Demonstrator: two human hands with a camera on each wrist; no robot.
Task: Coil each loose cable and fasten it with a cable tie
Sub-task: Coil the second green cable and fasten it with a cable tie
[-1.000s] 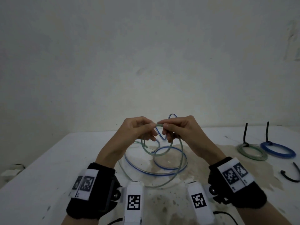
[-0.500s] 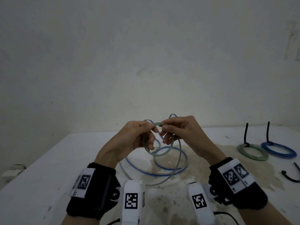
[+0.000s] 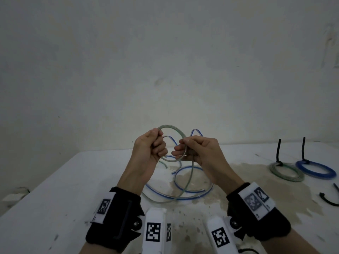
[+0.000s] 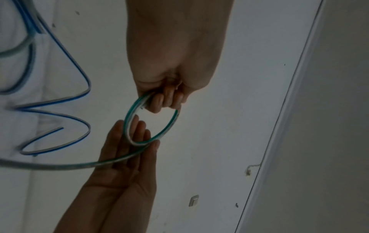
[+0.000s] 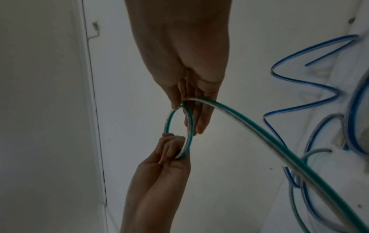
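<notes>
**First loop of the green cable formed between both hands**

At the centre of the head view, the left hand (image 3: 148, 151) curls its fingers round the green cable (image 3: 172, 129), clamping the start of the loop so it cannot spring open. The right hand (image 3: 198, 153) pinches the opposite side of the same loop between thumb and fingers, the remaining fingers fairly straight (the left wrist view shows them lying along the ring), probably to guide the next turn onto the first. The rest of the green cable trails down to the table (image 3: 55, 189), where it lies tangled with a loose blue cable (image 3: 192, 197) at lower centre. That one is untouched and likely comes next.

At the right edge lie a finished green coil (image 3: 286, 173) and a finished blue coil (image 3: 315, 168), each with a black tie standing up from it. A spare black cable tie (image 3: 328, 200) waits at the far right, within reach for fastening this coil.
</notes>
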